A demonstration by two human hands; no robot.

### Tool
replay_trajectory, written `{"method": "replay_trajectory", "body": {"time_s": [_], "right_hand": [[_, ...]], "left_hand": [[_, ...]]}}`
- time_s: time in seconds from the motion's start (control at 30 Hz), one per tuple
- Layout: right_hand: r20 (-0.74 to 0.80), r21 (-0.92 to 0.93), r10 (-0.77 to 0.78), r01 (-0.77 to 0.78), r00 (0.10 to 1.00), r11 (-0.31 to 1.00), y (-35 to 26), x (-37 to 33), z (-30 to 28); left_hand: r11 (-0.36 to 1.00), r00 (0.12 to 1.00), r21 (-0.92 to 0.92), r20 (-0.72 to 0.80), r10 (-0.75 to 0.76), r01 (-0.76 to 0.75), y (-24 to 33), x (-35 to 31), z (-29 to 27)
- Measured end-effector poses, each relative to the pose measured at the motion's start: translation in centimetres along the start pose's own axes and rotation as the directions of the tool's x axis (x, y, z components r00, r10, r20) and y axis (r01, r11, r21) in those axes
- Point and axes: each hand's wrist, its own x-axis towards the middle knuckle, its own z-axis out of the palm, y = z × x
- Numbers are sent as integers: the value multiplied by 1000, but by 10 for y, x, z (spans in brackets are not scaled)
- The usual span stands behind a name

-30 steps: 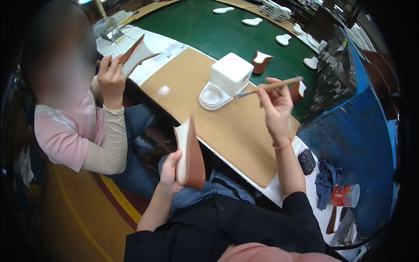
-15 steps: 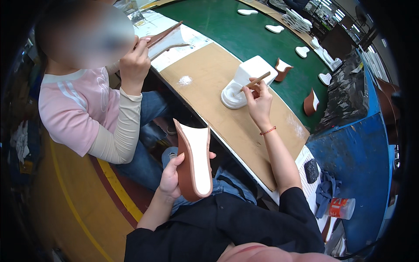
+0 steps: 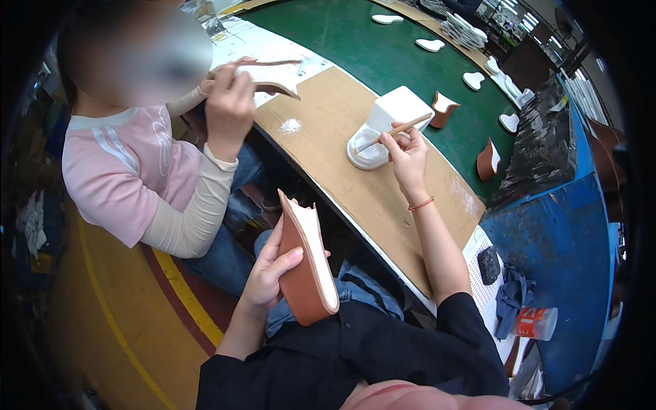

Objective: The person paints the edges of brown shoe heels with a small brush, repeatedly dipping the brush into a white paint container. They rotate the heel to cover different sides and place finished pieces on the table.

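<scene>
My left hand [image 3: 266, 277] is wrapped round a brown wedge shoe sole [image 3: 306, 283] with a white upper face. The sole is tilted over my lap, its brown side wall toward the left and its rounded end toward me. Over the cardboard, my right hand [image 3: 408, 160] grips a brush [image 3: 412, 124] by its wooden handle. The brush's tip is down in the open dish of a white glue pot [image 3: 400, 113], at the white liquid; the bristles are hard to make out.
At the left a person in a pink shirt [image 3: 109, 184] holds another brown sole [image 3: 280, 87]. Cardboard [image 3: 328, 116] covers the tabletop. Beyond it a green belt [image 3: 321, 34] carries brown soles [image 3: 443, 113] and several white pieces [image 3: 471, 81]. A blue rag [image 3: 511, 299] and plastic jar [image 3: 540, 324] are at right.
My left hand has turned the sole, so more of its brown side and less of its white face shows. The brush tip has shifted slightly left in the dish. The other person's sole has come lower.
</scene>
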Motion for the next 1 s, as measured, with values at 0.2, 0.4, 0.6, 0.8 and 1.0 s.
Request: {"method": "replay_trajectory", "body": {"time_s": [0.2, 0.4, 0.6, 0.8, 1.0], "right_hand": [[253, 467, 184, -286, 950, 837, -59, -31, -5], [207, 377, -171, 83, 963, 922, -136, -86, -28], [265, 473, -441, 284, 857, 834, -157, -104, -40], [242, 408, -564, 445, 789, 797, -162, -104, -46], [83, 210, -553, 528, 829, 823, -171, -104, -44]], "left_hand": [[991, 988, 95, 130, 85, -98, 0, -2, 14], [938, 973, 329, 227, 38, -114, 0, -5, 37], [940, 949, 331, 314, -23, -86, 3, -9, 55], [905, 904, 383, 428, 6, -188, 7, -10, 63], [930, 906, 356, 419, -69, -94, 8, -16, 68]]}}
